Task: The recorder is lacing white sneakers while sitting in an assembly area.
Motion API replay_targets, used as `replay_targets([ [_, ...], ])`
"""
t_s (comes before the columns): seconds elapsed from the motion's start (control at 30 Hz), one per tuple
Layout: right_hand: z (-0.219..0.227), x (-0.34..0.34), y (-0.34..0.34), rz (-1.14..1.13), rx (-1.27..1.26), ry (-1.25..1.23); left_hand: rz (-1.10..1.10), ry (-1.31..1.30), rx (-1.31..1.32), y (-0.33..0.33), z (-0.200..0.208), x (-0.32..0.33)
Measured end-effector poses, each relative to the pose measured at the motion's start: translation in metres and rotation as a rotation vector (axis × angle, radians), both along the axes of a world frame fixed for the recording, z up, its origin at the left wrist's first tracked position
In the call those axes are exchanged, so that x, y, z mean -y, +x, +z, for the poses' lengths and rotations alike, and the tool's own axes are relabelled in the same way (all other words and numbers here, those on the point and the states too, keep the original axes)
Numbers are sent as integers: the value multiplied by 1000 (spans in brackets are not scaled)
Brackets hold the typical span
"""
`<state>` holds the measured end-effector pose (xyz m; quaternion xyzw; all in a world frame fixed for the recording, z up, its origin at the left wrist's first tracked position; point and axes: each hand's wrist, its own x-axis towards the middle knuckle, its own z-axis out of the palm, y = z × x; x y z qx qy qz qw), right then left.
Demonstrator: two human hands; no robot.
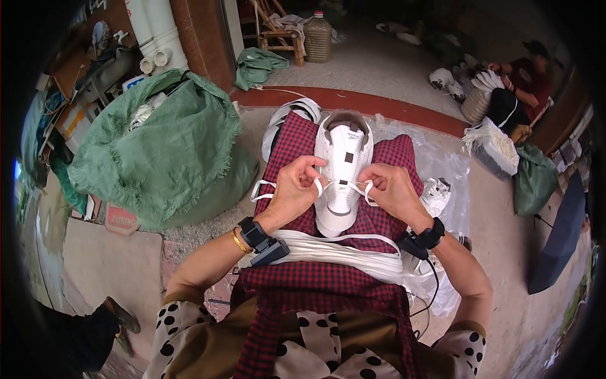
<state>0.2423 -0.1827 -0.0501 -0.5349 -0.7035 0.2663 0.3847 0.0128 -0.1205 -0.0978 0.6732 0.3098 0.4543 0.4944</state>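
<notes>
A white sneaker (344, 142) rests on my lap over a red-and-black checked apron (322, 284), its toe toward me and its dark-lined opening away. A white shoelace (320, 188) crosses low on the tongue near the toe. My left hand (295, 189) pinches one side of that lace, and a loop of it hangs out left of the wrist. On the other side my right hand (392, 192) pinches the lace, with a short loop below the fingers. A bundle of white laces (341, 256) lies across my lap, nearer my body than the toe.
At left bulges a large green sack (158, 145). Clear plastic sheeting (451, 177) with another white shoe (435, 194) on it is at right. Farther right stand a dark folded umbrella (558, 234) and a green bag (535, 180). Another person (530, 82) sits at the far right.
</notes>
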Motion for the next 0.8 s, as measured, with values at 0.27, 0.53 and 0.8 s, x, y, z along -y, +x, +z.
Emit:
replay_targets([
  [0.27, 1, -13, 8, 0, -48, -126, 46, 238, -210, 23, 13, -2],
  [0.53, 23, -25, 0, 172, 684, 313, -190, 806, -794, 0, 69, -7],
  [0.8, 33, -59, -9, 394, 971, 370, -525, 961, -1136, 15, 106, -54],
])
